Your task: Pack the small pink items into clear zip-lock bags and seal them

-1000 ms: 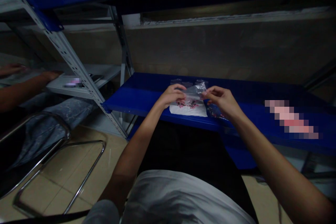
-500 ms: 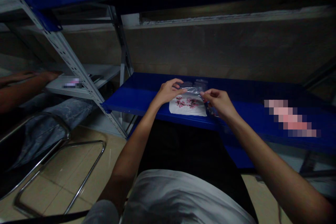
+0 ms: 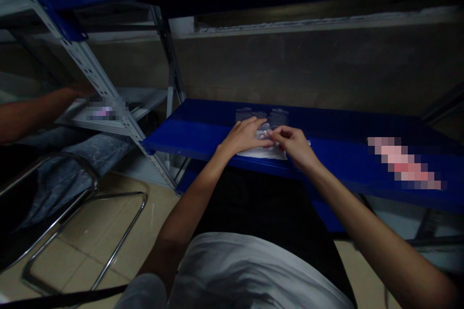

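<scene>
A small clear plastic bag [image 3: 263,131] lies over a white sheet [image 3: 261,153], its outline partly hidden by my hands. The sheet carries small pink-red pieces, mostly covered now. My left hand [image 3: 244,136] reaches across the sheet's left part, fingers stretched and thumb apart from them on either side of the bag. With thumb and fingertips pinched together, my right hand [image 3: 293,145] is at the bag's right edge; whether a small piece is also in that pinch cannot be made out.
More clear zip bags [image 3: 280,117] lie behind my hands on the blue shelf [image 3: 192,128]. A pixelated pink patch [image 3: 404,163] covers something at right. Leftward stand a perforated metal post [image 3: 96,75], a tubular chair frame [image 3: 121,239] and another person's arm [image 3: 39,108].
Both hands have come closer together and lower over the sheet, hiding its pink pieces. The bag held up between them now lies lower. The other person's arm has shifted.
</scene>
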The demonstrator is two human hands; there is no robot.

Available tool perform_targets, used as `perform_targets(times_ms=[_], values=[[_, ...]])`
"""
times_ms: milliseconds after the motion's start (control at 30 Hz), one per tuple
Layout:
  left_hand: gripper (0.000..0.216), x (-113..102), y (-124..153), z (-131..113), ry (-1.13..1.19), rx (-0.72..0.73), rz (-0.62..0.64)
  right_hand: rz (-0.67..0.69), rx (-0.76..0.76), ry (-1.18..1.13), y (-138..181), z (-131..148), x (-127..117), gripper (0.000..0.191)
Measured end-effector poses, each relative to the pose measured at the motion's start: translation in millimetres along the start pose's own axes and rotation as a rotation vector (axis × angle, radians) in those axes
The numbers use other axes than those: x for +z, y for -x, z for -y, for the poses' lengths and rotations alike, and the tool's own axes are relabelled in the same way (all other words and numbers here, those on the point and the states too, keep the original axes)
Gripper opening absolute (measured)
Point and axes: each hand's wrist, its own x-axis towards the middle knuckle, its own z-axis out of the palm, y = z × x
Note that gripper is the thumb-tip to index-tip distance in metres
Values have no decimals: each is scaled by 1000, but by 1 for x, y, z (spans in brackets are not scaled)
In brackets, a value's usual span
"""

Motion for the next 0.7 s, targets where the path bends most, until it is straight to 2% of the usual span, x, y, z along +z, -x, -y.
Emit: perform_targets(times_ms=[133, 300, 433, 500, 600, 700], values=[[80, 4, -2, 7, 121, 45, -16, 52, -1, 53, 0, 2, -2, 46], [64, 8, -4, 12, 160, 33, -32, 80, -13, 71, -1, 2, -2, 46], [61, 7, -3, 18, 163, 11, -82, 34, -14, 46, -9, -11, -6, 40], [58, 5, -2, 22, 162, -4, -115, 33, -62, 162, -14, -21, -10, 31], [55, 2, -2, 29, 152, -16, -157, 100, -121, 482, -20, -32, -13, 12], [51, -1, -3, 32, 142, -18, -178, 123, -139, 676, -22, -36, -11, 12]])
